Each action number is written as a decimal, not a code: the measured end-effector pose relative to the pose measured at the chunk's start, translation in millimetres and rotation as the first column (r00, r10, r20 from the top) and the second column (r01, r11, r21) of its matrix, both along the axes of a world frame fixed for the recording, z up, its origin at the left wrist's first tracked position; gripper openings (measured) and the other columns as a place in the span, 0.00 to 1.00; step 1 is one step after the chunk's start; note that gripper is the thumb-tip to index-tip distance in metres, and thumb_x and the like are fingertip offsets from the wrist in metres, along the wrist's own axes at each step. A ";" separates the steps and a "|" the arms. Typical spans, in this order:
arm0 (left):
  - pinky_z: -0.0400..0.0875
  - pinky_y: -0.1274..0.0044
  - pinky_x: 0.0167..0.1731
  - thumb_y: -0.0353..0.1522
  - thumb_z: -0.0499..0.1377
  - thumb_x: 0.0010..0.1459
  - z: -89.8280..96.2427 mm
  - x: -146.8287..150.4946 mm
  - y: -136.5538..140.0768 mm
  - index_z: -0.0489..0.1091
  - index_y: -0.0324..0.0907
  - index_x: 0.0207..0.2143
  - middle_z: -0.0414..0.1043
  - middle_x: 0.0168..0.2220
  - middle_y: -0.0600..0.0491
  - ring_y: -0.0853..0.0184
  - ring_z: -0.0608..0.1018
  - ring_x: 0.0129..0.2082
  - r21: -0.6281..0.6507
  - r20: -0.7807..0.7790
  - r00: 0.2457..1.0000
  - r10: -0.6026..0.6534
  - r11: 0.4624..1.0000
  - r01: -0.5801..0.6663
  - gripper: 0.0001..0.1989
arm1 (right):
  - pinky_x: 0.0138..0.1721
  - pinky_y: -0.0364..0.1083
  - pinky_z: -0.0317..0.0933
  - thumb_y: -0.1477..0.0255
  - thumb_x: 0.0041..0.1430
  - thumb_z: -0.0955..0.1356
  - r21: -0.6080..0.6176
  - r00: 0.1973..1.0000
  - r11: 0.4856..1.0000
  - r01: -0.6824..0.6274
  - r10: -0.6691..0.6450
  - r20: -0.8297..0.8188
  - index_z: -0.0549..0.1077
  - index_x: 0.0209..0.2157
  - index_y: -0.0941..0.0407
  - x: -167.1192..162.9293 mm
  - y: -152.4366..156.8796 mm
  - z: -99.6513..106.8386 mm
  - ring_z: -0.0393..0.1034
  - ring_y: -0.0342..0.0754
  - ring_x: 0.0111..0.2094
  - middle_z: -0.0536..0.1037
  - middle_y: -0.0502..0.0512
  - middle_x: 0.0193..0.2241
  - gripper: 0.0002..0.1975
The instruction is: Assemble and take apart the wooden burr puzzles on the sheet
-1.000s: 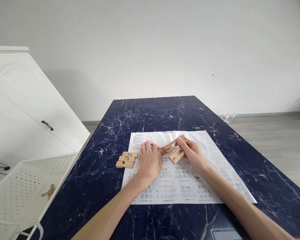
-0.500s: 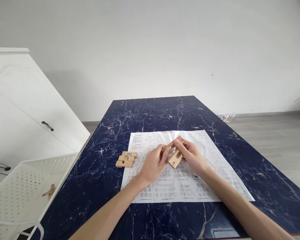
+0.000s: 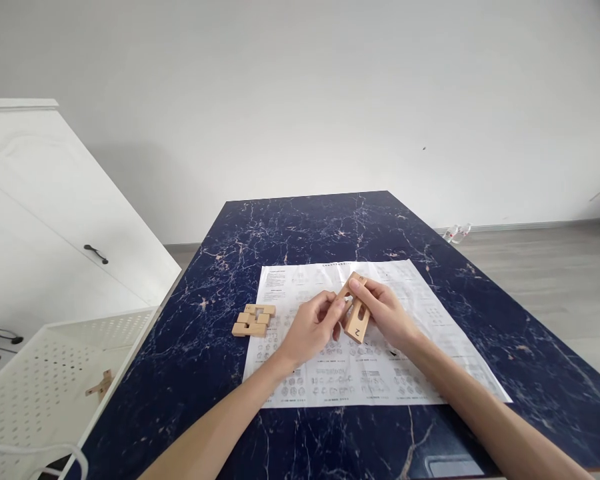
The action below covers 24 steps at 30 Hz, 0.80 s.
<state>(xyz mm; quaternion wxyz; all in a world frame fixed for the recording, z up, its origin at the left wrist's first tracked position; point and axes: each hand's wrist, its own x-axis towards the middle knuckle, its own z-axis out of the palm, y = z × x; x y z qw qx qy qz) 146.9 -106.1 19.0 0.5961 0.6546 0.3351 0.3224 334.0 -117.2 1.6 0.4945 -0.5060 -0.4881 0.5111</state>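
Observation:
My right hand [image 3: 387,308] is closed around wooden puzzle pieces above the printed sheet, its thumb pressed on top. One light wooden puzzle piece [image 3: 359,325] slants toward me, with a slot and a dark "2" at its near end. A second mark shows at the far end, by my right thumb. My left hand [image 3: 316,325] pinches the left side of these wooden pieces between thumb and fingers. The fingers partly hide how the pieces join. To the left, several interlocked wooden puzzle pieces [image 3: 253,320] lie flat across the sheet's edge.
The paper sheet [image 3: 310,393], printed with small diagrams, lies on the dark blue marbled table [image 3: 300,230]. At lower left stands a white perforated bin [image 3: 20,373] holding a small wooden piece [image 3: 100,385]. A white cabinet [image 3: 55,200] stands behind it. Clear bottles [image 3: 457,233] are beyond the table's right edge.
The slotted piece marked "2" has turned, its near end swinging right to point more toward me. My left hand has shifted slightly right with its pinch.

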 end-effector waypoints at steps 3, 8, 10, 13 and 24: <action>0.65 0.77 0.23 0.53 0.56 0.71 -2.3 0.4 0.1 0.67 0.43 0.39 0.70 0.29 0.56 0.71 0.71 0.22 -0.027 -0.007 1.000 0.007 1.000 -0.007 0.22 | 0.22 0.44 0.59 0.40 0.61 0.71 -0.005 0.998 0.999 -0.052 0.052 0.023 0.76 0.36 0.55 1.1 -0.7 0.8 0.67 0.46 0.21 0.73 0.50 0.22 0.29; 0.62 0.78 0.22 0.53 0.53 0.72 -2.9 1.0 1.8 0.67 0.44 0.41 0.65 0.26 0.59 0.72 0.66 0.20 -0.060 0.064 0.994 0.087 0.995 -0.083 0.22 | 0.23 0.43 0.53 0.43 0.60 0.73 -0.016 0.992 0.998 -0.068 0.066 -0.111 0.75 0.35 0.54 3.6 3.0 1.9 0.57 0.42 0.21 0.66 0.45 0.22 0.26; 0.59 0.78 0.21 0.53 0.53 0.73 -2.4 0.3 3.2 0.66 0.44 0.41 0.62 0.26 0.60 0.73 0.63 0.20 -0.067 0.111 0.986 0.126 0.991 -0.119 0.22 | 0.22 0.43 0.49 0.45 0.60 0.74 -0.031 0.972 0.997 -0.076 0.067 -0.223 0.76 0.36 0.54 6.6 5.7 1.5 0.50 0.40 0.20 0.62 0.43 0.20 0.25; 0.56 0.78 0.21 0.52 0.52 0.73 -3.2 -1.6 5.8 0.66 0.43 0.42 0.58 0.27 0.61 0.75 0.60 0.19 -0.082 0.148 0.971 0.186 0.981 -0.175 0.21 | 0.21 0.43 0.45 0.48 0.62 0.75 -0.031 0.929 0.998 -0.057 0.042 -0.368 0.78 0.41 0.54 12.5 9.9 -1.6 0.45 0.39 0.18 0.59 0.41 0.19 0.23; 0.53 0.77 0.22 0.51 0.52 0.73 -4.2 0.4 5.1 0.67 0.43 0.43 0.53 0.27 0.61 0.73 0.57 0.21 -0.100 0.182 0.940 0.289 0.956 -0.274 0.20 | 0.55 0.47 0.76 0.64 0.64 0.77 0.011 0.887 1.000 -0.009 0.013 -0.461 0.81 0.56 0.49 15.6 16.2 -10.7 0.78 0.52 0.55 0.83 0.55 0.52 0.19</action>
